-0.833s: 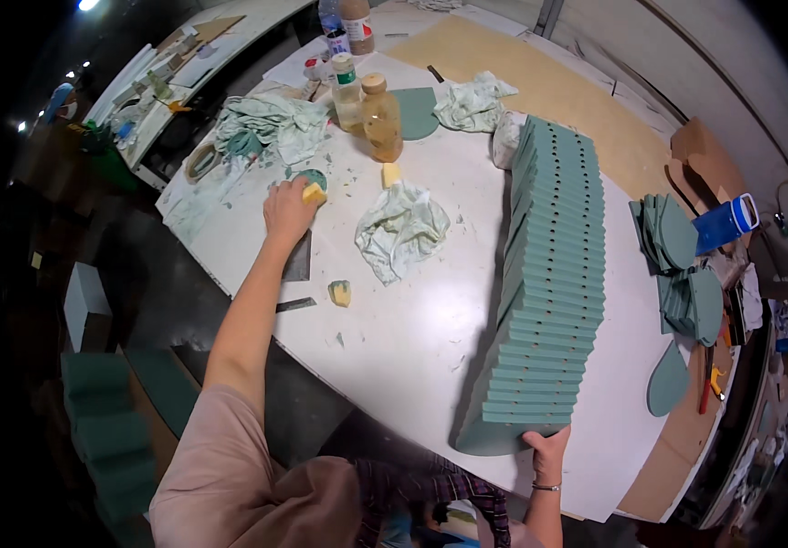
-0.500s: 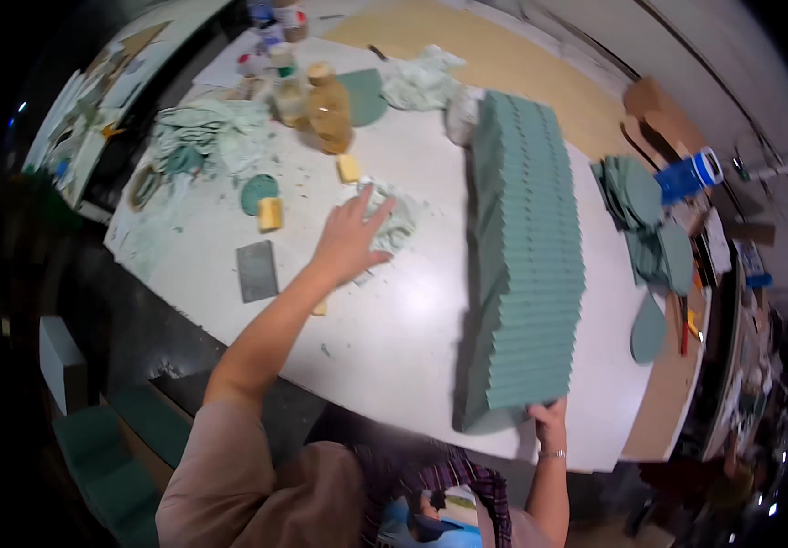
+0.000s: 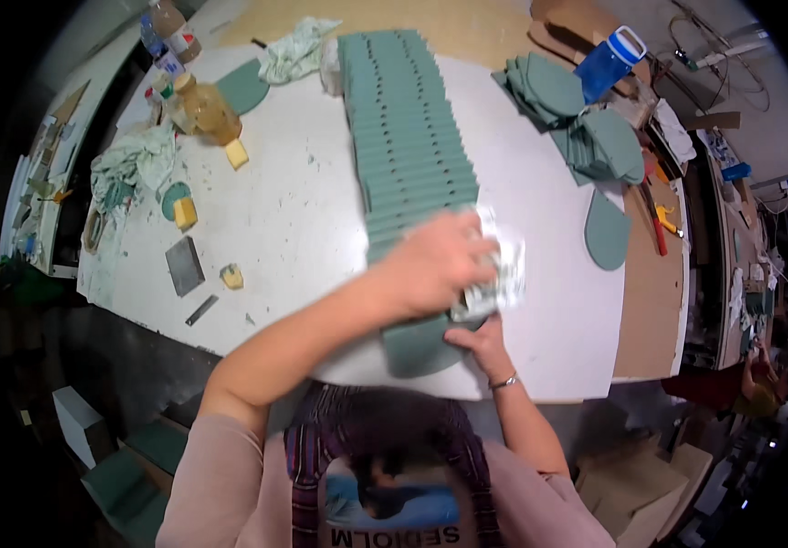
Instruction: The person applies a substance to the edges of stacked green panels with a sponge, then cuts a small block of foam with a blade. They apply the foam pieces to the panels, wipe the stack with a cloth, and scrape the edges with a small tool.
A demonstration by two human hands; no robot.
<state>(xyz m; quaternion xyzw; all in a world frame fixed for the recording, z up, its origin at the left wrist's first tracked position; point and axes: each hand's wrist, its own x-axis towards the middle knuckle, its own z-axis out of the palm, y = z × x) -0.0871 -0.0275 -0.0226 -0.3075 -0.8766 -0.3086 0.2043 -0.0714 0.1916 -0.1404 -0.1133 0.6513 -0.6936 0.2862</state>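
A long row of overlapping grey-green flat pieces [image 3: 403, 123], with small dark holes along it, runs away from me down the middle of the table. My left hand [image 3: 438, 260], slightly blurred, is closed on a crumpled white-green rag [image 3: 505, 274] at the right side of the row's near part. Close below it, my right hand [image 3: 483, 344] grips the edge of the near end piece [image 3: 420, 349]. Its thumb lies on top, while its other fingers are mostly hidden.
At left lie yellow sponge pieces [image 3: 185, 215], a grey rectangular block [image 3: 185, 267] and a bunched cloth [image 3: 134, 160]. Bottles, including an amber one [image 3: 209, 114], stand behind. To the right are stacked green pieces [image 3: 599, 146], a blue jug [image 3: 609, 64] and red-handled pliers [image 3: 657, 219].
My left hand has picked up the rag from the table's left part and brought it right, onto the row. My right hand stays at the near end. The view has shifted.
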